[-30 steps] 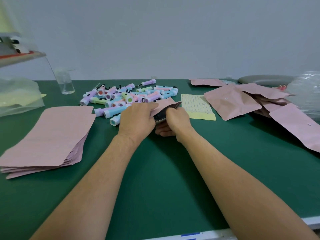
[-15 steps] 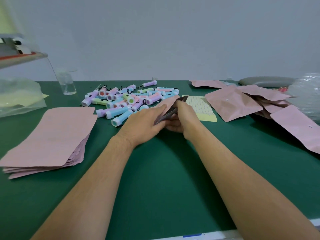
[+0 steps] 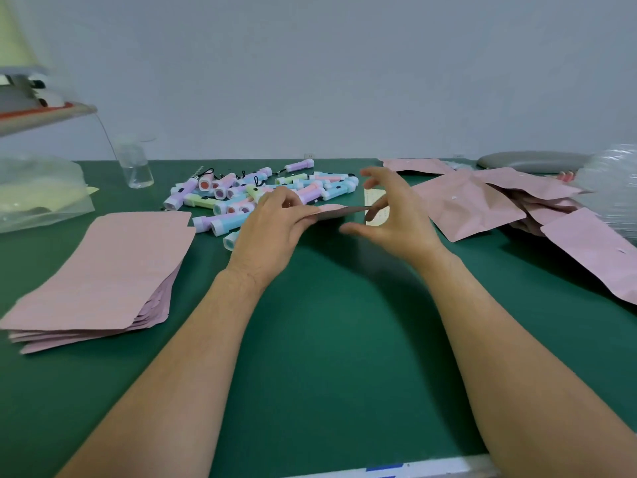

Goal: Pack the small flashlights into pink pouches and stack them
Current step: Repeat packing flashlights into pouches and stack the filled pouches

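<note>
My left hand (image 3: 272, 229) holds a pink pouch (image 3: 336, 212) by its left end, flat and edge-on just above the green table (image 3: 337, 339). At the pouch's right end, my right hand (image 3: 400, 219) has its fingers spread and grips nothing. A pile of small pastel flashlights (image 3: 262, 191) lies just behind my left hand. A neat stack of flat pink pouches (image 3: 103, 270) sits at the left. Loosely piled pink pouches (image 3: 465, 205) lie at the right.
A yellow dotted sheet (image 3: 374, 195) lies behind my right hand. A clear bottle (image 3: 136, 163) and a plastic bag (image 3: 38, 191) stand at the back left. Crinkled clear plastic (image 3: 610, 174) and a grey object (image 3: 531, 162) are at the back right.
Both hands were pinched together on the pouch opening. Now my right hand has let go and opened, and the pouch lies flatter in my left hand, slightly raised.
</note>
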Available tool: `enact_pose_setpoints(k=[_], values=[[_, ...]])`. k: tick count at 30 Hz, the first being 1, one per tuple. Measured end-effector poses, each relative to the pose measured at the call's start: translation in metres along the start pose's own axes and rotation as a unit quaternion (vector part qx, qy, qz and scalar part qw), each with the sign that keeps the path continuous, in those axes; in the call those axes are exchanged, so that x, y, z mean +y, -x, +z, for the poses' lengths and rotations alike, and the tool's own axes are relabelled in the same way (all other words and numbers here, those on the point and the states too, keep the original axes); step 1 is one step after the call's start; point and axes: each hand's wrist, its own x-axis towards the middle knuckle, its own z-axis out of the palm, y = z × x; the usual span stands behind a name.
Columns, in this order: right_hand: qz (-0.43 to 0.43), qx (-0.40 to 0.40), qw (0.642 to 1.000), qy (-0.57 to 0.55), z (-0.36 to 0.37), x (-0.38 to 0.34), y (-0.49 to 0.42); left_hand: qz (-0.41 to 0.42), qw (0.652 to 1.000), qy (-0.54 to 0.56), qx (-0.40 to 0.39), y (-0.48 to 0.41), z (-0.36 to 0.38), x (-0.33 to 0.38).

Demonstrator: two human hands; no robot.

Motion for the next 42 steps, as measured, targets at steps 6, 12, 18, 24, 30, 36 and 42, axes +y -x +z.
enact_pose_setpoints(k=[6, 12, 18, 24, 30, 36, 42], values=[[-0.074, 0.022, 0.997, 0.013, 0.001, 0.000, -0.006, -0.048, 0.990, 0.117, 0.060, -0.003, 0.002, -0.010], [-0.007, -0.026, 0.999, -0.026, 0.000, 0.001, -0.003, -0.119, 0.972, 0.186, 0.080, 0.001, 0.005, -0.019], [-0.003, -0.043, 0.999, -0.004, -0.005, -0.002, -0.004, -0.147, 0.981, 0.082, 0.098, 0.003, 0.003, -0.021], [-0.026, -0.065, 0.997, 0.033, -0.005, -0.006, -0.005, -0.152, 0.983, 0.051, 0.093, 0.001, 0.002, -0.023], [-0.017, -0.062, 0.997, 0.033, -0.002, -0.006, -0.004, -0.160, 0.981, 0.069, 0.088, -0.001, 0.000, -0.023], [-0.024, -0.049, 0.997, 0.050, -0.001, -0.007, -0.005, -0.074, 0.994, 0.021, 0.078, 0.001, 0.001, -0.020], [-0.053, -0.037, 0.996, 0.053, 0.001, -0.008, -0.004, -0.012, 0.997, 0.002, 0.082, 0.001, 0.004, -0.015]])
